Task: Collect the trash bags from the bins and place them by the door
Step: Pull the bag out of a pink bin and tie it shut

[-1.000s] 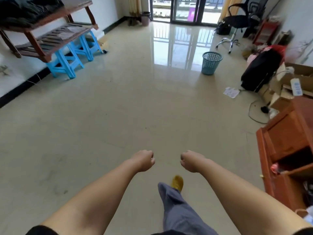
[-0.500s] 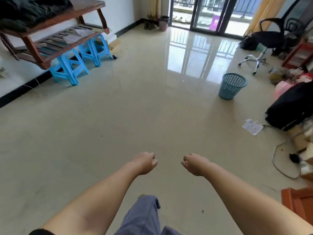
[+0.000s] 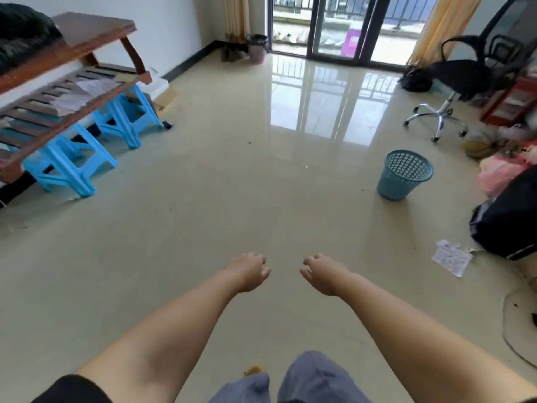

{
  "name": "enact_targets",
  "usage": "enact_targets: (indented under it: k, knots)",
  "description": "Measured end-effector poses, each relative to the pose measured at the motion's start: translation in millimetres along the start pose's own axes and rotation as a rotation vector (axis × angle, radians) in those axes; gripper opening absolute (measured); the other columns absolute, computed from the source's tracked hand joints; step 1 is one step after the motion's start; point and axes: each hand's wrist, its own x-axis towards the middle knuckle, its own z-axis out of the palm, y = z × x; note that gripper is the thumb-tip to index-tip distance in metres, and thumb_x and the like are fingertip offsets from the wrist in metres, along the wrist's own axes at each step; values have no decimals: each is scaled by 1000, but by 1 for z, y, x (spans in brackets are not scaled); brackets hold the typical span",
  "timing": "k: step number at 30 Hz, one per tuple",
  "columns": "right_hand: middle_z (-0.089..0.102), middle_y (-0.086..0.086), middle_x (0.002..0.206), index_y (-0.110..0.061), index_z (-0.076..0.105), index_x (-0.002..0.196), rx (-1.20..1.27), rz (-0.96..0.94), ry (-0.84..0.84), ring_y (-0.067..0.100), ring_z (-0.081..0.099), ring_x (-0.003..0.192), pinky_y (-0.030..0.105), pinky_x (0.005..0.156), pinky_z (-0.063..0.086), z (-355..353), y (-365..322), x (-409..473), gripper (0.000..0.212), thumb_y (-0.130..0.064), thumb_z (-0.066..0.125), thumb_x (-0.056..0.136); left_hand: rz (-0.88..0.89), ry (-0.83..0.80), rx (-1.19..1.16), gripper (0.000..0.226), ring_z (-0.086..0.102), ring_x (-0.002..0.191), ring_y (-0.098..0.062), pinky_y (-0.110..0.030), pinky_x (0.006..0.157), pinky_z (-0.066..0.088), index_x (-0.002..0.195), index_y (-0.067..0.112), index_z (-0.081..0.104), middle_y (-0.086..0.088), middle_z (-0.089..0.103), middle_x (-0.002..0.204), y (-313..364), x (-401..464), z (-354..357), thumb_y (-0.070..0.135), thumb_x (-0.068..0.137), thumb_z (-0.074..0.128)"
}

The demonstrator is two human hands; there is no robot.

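A: Teal mesh bin [image 3: 404, 175] sits on the tile floor [image 3: 203, 213], ahead and to the right. Compared with a second ago it is lower and nearer in the head view, and the red wooden cabinet that filled the right edge is gone from view. So the person is walking into the room and the view has swung left.

B: Hands?

A: Left hand [image 3: 250, 271] and right hand [image 3: 325, 274] are both out front, apart, holding nothing. A second ago they were fists; now the fingers [image 3: 263, 264] are loosely uncurled, partly open.

B: Meaning for the task?

A: My read: approach phase, no bag collected yet. Loosening hands suggest getting ready to reach, but neither is near any bin.

B: Which bin looks like it has a bag?

A: The teal one shows no liner that I can see; the lattice wall looks bare and the inside seems empty. A second, darker bin [image 3: 257, 48] stands far off against the glass sliding door [image 3: 337, 24], beside the curtain; a dark liner seems folded over its rim, but it is too small to be sure.

B: Anything else?

A: Black bag-like bulk [image 3: 508, 225] lies on the floor at the right edge, with a paper scrap [image 3: 452, 257] just beside it. Cannot tell if it is a trash bag. Black office chair [image 3: 465, 82] is beyond the teal bin.
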Motion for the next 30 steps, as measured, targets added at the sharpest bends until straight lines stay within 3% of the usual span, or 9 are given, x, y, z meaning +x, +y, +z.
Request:
enact_targets:
  k: [18,30]
  knots:
    - [39,11,143,-14,30,143,-94,7,-30,30,43,129,42,101,38,-308,122,372,50,-41,26,100,-52,29,-64,44,48,124,-28,-38,97,42,130,12,47,-10,49,137,-3,387,-272,40,99,31]
    - [40,12,142,-14,33,141,-100,-60,-62,32,44,129,44,102,40,-487,89,649,51,-42,26,100,-98,35,-93,39,50,121,-29,-38,97,42,124,13,51,-11,53,133,-111,641,-455,38,97,36]
